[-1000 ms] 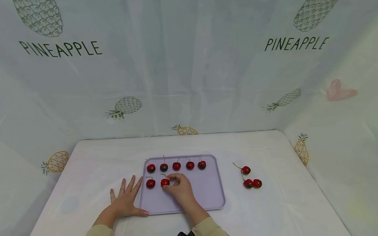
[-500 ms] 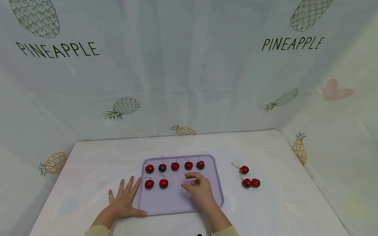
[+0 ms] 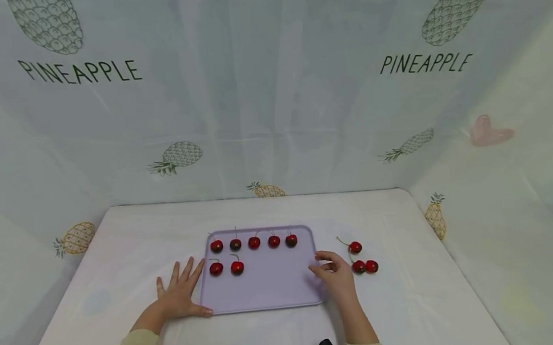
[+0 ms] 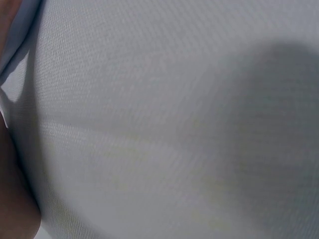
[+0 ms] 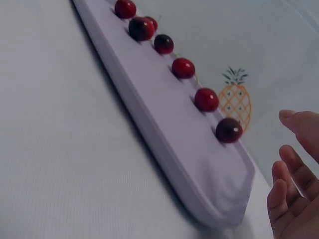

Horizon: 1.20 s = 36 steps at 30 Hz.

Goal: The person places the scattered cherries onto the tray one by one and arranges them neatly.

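Observation:
A lilac tray [image 3: 270, 288] lies on the table, with several red cherries in a row along its far side. Two more cherries, the left one [image 3: 216, 268] and the right one [image 3: 237, 267], form a second row at the tray's left. My left hand [image 3: 178, 298] rests with spread fingers beside the tray, its thumb at the near left corner. Over the tray's right edge hovers my right hand [image 3: 338, 277], thumb and fingers apart, holding nothing. In the right wrist view, this hand [image 5: 299, 199] is beyond the tray's end [image 5: 164, 119].
Three stemmed cherries lie on the white tabletop just right of my right hand: a far one [image 3: 355, 247] and a near pair, including the rightmost cherry [image 3: 371, 266]. Pineapple-printed sheeting [image 3: 265, 82] hangs behind and beside the table. White cloth [image 4: 149, 124] fills most of the left wrist view.
My right hand has let go of the right cherry of the second row and moved rightward across the tray to its right edge. My left hand stays in place.

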Each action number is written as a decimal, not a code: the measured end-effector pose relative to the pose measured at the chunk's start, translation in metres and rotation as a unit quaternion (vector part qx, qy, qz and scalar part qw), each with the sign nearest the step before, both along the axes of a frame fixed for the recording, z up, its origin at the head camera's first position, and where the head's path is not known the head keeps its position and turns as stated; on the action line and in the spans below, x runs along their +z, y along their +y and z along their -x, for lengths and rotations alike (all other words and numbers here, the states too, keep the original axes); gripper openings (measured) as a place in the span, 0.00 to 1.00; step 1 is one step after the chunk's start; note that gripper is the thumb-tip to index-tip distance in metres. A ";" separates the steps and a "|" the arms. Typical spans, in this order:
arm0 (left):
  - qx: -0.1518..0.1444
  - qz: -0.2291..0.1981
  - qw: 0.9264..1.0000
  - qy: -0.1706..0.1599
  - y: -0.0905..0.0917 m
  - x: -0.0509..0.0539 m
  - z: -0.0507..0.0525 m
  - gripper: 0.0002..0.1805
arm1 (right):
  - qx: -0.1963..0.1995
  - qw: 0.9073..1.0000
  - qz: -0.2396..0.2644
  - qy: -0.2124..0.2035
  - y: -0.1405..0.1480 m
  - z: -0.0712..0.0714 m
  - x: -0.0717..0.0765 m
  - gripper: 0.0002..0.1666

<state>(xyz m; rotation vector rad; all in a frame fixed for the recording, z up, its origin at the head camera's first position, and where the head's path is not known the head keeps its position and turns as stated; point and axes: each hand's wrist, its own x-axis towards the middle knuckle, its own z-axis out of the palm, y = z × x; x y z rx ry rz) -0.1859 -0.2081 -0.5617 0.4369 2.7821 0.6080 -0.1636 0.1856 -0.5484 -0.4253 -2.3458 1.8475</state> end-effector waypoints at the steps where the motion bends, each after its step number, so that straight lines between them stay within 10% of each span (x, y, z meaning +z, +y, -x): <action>1: 0.000 0.001 1.000 -0.001 0.000 0.000 0.000 0.71 | -0.004 1.000 -0.001 -0.004 0.003 -0.002 -0.001 0.24; 26: 0.003 -0.011 0.999 0.039 -0.008 -0.023 0.005 0.72 | -0.127 0.989 -0.076 0.002 0.071 -0.017 -0.015 0.22; 36: 0.002 0.016 1.000 -0.001 -0.001 -0.001 0.000 0.71 | -0.080 0.984 -0.161 -0.005 0.065 -0.018 -0.022 0.21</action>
